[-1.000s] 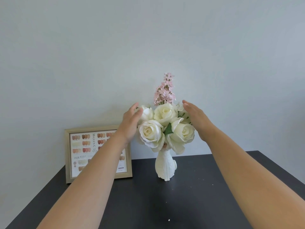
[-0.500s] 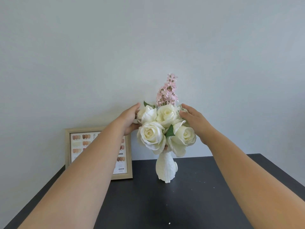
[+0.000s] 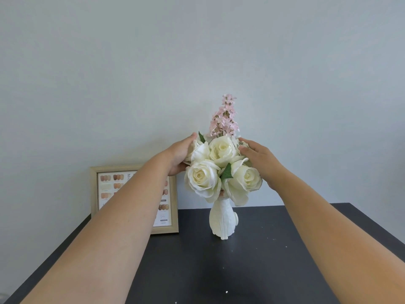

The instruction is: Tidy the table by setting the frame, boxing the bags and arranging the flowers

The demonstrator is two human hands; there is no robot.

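Note:
A bunch of white roses (image 3: 221,170) with a tall pink flower spike (image 3: 224,117) stands in a white ribbed vase (image 3: 222,218) at the back of the black table (image 3: 219,270). My left hand (image 3: 180,155) cups the left side of the bunch, fingers pressed on a rose. My right hand (image 3: 260,161) lies against the right side, fingers on the back roses. A gold picture frame (image 3: 171,207) with a nail-colour chart stands upright against the wall at the left, partly hidden by my left forearm.
A pale grey wall rises right behind the table. Small white crumbs (image 3: 226,292) dot the dark tabletop in front of the vase. The table's left and right edges slant away on both sides.
Both hands have closed in from beside the bouquet until they press on the roses. The bunch has shifted slightly and the pink spike stands a little straighter.

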